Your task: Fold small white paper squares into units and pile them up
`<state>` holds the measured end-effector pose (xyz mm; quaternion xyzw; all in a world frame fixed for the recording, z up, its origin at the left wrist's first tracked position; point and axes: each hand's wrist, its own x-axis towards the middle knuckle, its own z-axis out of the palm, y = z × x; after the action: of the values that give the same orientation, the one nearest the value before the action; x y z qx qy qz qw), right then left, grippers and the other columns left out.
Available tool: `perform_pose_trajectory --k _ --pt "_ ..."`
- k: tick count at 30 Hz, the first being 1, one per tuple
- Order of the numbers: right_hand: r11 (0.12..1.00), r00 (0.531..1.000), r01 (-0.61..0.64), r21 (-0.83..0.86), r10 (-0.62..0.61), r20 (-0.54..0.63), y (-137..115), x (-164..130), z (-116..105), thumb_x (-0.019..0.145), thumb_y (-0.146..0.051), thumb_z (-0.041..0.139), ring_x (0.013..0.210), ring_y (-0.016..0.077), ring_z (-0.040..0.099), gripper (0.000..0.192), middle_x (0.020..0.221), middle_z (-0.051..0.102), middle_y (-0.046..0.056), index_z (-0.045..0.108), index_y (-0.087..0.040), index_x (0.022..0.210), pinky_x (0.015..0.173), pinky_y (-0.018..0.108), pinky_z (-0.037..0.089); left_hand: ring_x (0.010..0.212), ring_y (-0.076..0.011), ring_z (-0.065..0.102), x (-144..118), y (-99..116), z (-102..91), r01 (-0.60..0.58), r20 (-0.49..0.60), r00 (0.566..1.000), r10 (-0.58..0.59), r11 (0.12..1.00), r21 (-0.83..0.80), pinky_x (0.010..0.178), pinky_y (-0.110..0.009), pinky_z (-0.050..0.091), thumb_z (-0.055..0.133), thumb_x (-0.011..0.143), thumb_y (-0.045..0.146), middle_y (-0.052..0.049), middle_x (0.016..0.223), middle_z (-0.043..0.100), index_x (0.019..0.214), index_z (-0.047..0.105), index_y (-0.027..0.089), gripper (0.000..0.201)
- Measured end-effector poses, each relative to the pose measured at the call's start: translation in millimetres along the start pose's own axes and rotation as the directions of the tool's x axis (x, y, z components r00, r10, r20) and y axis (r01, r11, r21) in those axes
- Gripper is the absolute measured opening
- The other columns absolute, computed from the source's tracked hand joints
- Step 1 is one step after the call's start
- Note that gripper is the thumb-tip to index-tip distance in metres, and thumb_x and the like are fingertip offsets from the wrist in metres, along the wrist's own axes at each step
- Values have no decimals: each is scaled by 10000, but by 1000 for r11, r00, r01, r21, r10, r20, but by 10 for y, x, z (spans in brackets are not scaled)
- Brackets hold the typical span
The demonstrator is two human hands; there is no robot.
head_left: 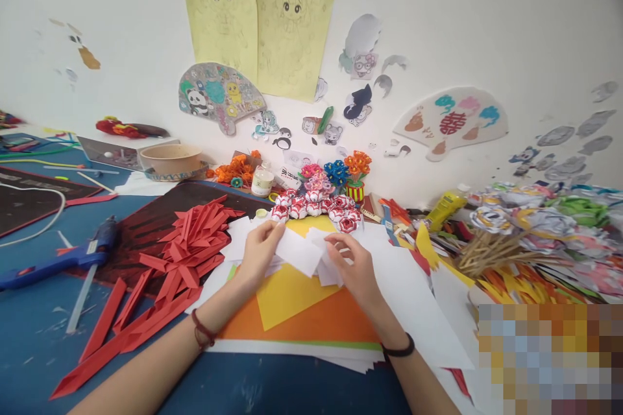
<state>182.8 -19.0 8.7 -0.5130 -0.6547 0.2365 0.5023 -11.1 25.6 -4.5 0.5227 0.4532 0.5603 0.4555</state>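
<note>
My left hand pinches a small white paper piece between thumb and fingers. My right hand has its fingers bent together at the edge of another white paper piece, which partly overlaps the first. Both pieces are above a yellow sheet that rests on an orange sheet. Under these lie green and white sheets. Just beyond my hands sits a cluster of red-and-white folded paper flowers.
Folded red paper strips are heaped at left, beside a blue glue gun. White sheets lie at right, near paper flowers on sticks and a yellow bottle. A round bowl and small jar stand by the wall.
</note>
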Motion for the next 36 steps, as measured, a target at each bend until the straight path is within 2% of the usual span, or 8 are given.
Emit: perform_pose_trajectory --k 3,6,14,20,26,29,33,36 --pt "978 984 168 -126 -159 77 -72 -55 75 795 -373 604 952 229 571 355 1072 623 83 597 -228 1119 810 349 465 531 -105 463 -123 22 80 -3 141 990 -7 998 65 455 -200 380 539 782 478 27 589 484 676 555 153 343" --pt "950 961 243 -196 -208 181 -94 -97 125 767 -410 648 1052 260 528 444 1136 605 83 576 -242 1172 914 400 418 565 -123 509 -184 86 113 -13 206 979 -2 997 70 482 -219 437 523 800 481 8 631 515 710 585 147 351" --pt "990 992 89 -107 -78 99 -36 -86 112 806 -388 601 782 199 592 385 999 666 76 607 -198 1141 734 334 494 628 -142 585 -205 182 142 -41 318 947 41 999 -5 585 -240 446 585 791 420 -24 725 622 1035 577 150 364" --pt "1000 993 16 -8 -15 115 -92 -81 118 801 -388 597 731 195 606 389 938 677 71 624 -181 1129 688 318 506 677 -149 594 -246 168 141 -68 391 918 68 998 -12 614 -236 440 588 802 358 -20 704 626 830 586 152 208" --pt "999 980 39 -14 -36 194 -105 -99 144 781 -379 618 709 183 585 344 869 659 48 639 -183 1062 658 290 487 542 -103 488 -270 156 134 -122 305 949 83 986 111 519 -204 355 588 797 358 18 575 531 675 551 151 242" --pt "1000 974 -8 10 6 227 -102 -103 148 796 -383 597 705 182 583 331 862 658 48 641 -184 1057 638 285 485 491 -83 411 -267 119 128 -121 262 962 77 980 157 483 -196 301 606 777 389 40 526 467 628 512 155 293" --pt "966 950 -113 233 37 309 -72 -76 118 845 -377 528 834 205 613 367 982 665 55 597 -210 1165 724 301 498 472 -77 375 -238 113 123 -95 266 962 61 989 114 473 -194 273 580 790 424 56 507 416 620 447 167 336" --pt "907 970 -169 385 84 230 -5 -45 92 836 -350 534 983 222 593 382 1109 641 60 579 -227 1195 845 324 468 484 -83 397 -215 134 120 -87 243 968 59 990 107 486 -196 289 549 809 430 57 512 410 618 411 175 347"
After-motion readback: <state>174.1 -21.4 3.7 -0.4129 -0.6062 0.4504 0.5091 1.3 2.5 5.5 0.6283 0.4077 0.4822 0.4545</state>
